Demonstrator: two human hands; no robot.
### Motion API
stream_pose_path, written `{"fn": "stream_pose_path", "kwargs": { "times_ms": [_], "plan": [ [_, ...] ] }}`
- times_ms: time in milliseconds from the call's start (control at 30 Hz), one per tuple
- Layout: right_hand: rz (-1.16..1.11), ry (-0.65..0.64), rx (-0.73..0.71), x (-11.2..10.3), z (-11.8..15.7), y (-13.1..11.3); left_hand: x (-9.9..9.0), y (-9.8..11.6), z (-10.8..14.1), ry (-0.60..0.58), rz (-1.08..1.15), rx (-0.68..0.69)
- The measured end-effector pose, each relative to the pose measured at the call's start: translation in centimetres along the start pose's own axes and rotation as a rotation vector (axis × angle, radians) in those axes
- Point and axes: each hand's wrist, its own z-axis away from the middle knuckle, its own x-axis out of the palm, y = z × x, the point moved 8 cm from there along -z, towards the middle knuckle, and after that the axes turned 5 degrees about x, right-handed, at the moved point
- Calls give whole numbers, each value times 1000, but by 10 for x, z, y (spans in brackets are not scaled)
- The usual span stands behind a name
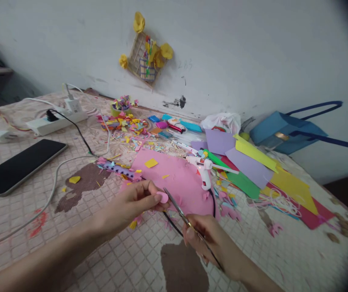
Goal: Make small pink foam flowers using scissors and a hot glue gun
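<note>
My left hand pinches a small rounded pink piece, paper or thin foam, between thumb and fingers. In my right hand is a slim pair of scissors, its metal blades pointing up and left. The blade tips lie close beside the pink piece; whether they touch it I cannot tell. Under and behind both hands lies a large pink sheet with a few yellow scraps on it. A white hot glue gun rests on the sheet's right side, its black cord running down behind my right hand.
Left are a dark tablet or phone and a power strip with cables. Colourful scraps are heaped at the back. Coloured sheets, white string and a blue bag occupy the right. A decoration hangs on the wall.
</note>
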Motion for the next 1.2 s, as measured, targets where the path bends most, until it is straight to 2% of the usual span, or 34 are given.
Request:
{"fn": "stream_pose_path", "kwargs": {
  "times_ms": [567, 1200],
  "plan": [
    [14, 10, -14, -3, -1, 0, 2, -1, 0, -15, 14, -7],
    [116, -8, -16, -6, 4, -2, 4, 1, 1, -94, -46, -18]
  ]
}}
